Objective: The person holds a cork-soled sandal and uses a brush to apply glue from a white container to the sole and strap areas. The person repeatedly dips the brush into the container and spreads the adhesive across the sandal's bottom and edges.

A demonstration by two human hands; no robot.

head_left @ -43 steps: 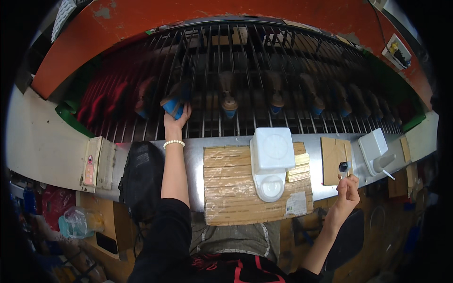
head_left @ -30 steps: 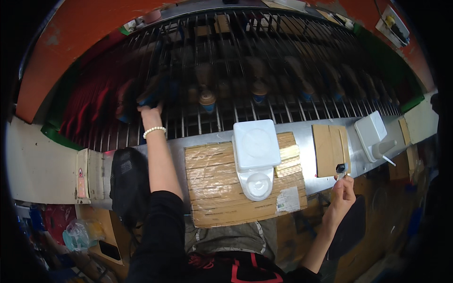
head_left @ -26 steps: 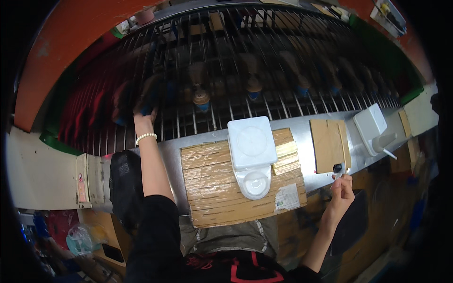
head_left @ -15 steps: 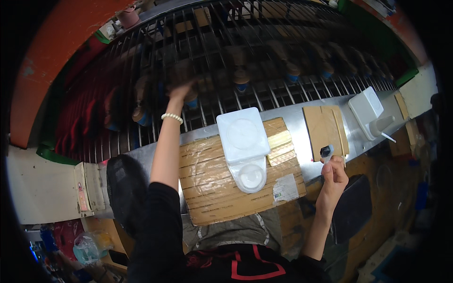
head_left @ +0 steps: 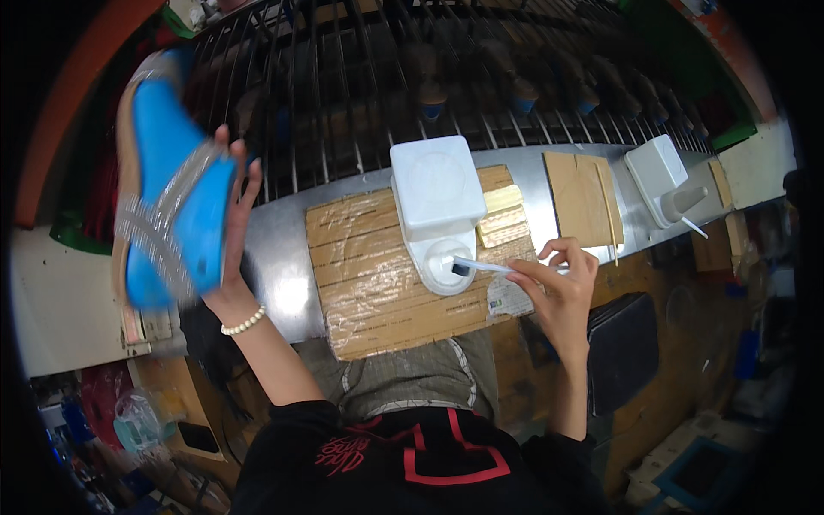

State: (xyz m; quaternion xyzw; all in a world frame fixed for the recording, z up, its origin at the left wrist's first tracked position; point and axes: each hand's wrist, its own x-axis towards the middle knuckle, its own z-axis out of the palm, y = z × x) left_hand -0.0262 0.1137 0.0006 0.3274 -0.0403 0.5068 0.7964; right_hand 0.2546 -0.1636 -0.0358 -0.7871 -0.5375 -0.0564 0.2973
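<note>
A sandal (head_left: 148,225) with sparkling straps, mounted on a bright blue shoe last (head_left: 165,120), is raised at the left. My left hand (head_left: 233,232) supports it from the right side, with the fingers showing behind the blue last. Between the thumb and fingers of my right hand (head_left: 562,283) is a brush (head_left: 485,265) with a pale handle. Its dark bristles are at the small round cup (head_left: 442,268) at the front of a white plastic dispenser (head_left: 438,184). That dispenser stands on a plastic-wrapped cardboard sheet (head_left: 369,300).
Beyond the metal ledge (head_left: 287,249) is a rack of metal bars (head_left: 318,129) carrying several shoes on lasts. A cardboard piece (head_left: 577,202) and a second white dispenser (head_left: 657,167) with another brush sit to the right. Below right is a dark padded seat (head_left: 622,352).
My left hand has come back from the rack toward the left, now bearing the sandal on its last. The right hand has moved leftward, bringing the brush tip to the dispenser's cup.
</note>
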